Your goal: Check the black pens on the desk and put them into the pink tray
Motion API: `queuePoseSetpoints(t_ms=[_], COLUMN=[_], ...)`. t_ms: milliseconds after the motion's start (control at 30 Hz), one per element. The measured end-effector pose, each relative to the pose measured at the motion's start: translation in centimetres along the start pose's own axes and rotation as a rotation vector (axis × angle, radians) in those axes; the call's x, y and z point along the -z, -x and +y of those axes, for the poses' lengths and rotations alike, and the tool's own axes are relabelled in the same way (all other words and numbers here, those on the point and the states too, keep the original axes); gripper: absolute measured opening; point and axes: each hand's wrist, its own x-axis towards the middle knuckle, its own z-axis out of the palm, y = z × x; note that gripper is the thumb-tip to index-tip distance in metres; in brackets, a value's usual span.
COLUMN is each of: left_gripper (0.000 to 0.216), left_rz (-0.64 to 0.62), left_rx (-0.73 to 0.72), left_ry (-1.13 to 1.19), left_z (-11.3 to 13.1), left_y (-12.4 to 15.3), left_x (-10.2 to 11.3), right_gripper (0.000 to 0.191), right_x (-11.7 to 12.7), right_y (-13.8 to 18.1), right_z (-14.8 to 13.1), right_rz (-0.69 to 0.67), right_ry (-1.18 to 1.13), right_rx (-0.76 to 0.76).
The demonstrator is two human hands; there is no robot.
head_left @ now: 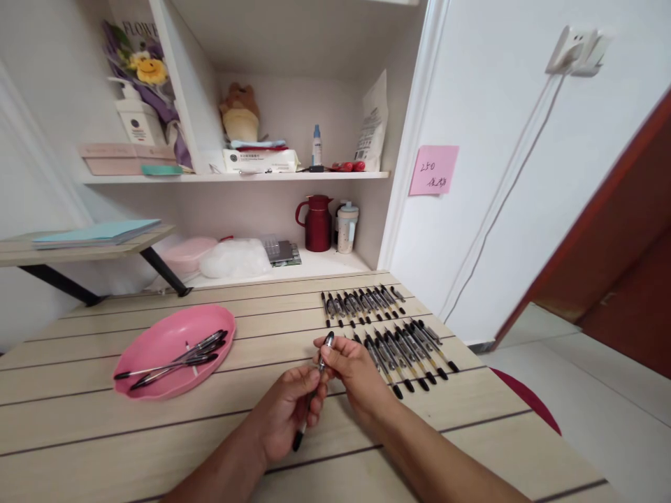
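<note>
Both my hands grip one black pen (298, 439) above the table, its upper end pointing away from me. My left hand (288, 409) is closed around the lower part of the barrel. With thumb and fingertips, my right hand (351, 367) pinches the pen near its upper end. To the right of my hands lie pens and pen parts in a front row (409, 349) and a back row (361, 305). On the left, a pink dish (152, 342) holds several pens (193, 356). The fingers hide part of the held pen.
The slatted wooden table (251, 321) meets a white shelf unit (235, 177) at the back. There stand a dark red jug (317, 223) and a cup (347, 228). A small raised stand (141, 241) sits at the back left. A cable (493, 216) hangs down the right wall.
</note>
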Motion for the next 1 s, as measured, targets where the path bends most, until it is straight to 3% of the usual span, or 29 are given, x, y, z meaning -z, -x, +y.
queuePoseSetpoints(t_ms=[133,233,367,500,567,700,800,867,1000], left_gripper=[0.017,0.018,0.020,0.024,0.023,0.021,0.019,0.019,0.018], left_rz=[-0.065,-0.068,0.037,0.186,0.138,-0.081,-0.174,-0.154,0.008], left_rx=[0.044,-0.049,-0.189,-0.225,-0.173,0.022,0.057,0.007,-0.151], left_ry=[0.023,-0.034,-0.181,-0.240,-0.191,-0.005,0.059,0.057,-0.028], left_z=[0.6,0.3,-0.9,-1.6,-1.4,-0.3,0.0,-0.3,-1.2], left_y=[0.4,0.5,0.1,-0.2,0.1,0.9,1.3,1.1,0.5], left_x=[0.0,-0.1,-0.3,-0.5,-0.6,-0.6,-0.5,-0.6,-0.9], right_gripper=[0.035,0.035,0.029,0.022,0.021,0.027,0.032,0.036,0.035], right_x=[0.2,0.3,0.5,0.7,0.8,0.9,0.8,0.7,0.4], right_y=[0.2,0.2,-0.1,-0.2,-0.1,0.3,0.6,0.5,0.2], right_z=[-0.4,-0.5,-0.1,0.4,0.2,-0.9,-1.4,-1.3,-0.4], right_rz=[-0.086,-0.109,0.031,0.054,0.022,-0.148,-0.236,-0.215,-0.038], right_ry=[-0.074,-0.046,0.146,0.286,0.234,0.012,-0.066,-0.083,0.012], right_rx=[0.016,0.047,0.111,0.131,0.091,0.007,0.000,0.012,0.060])
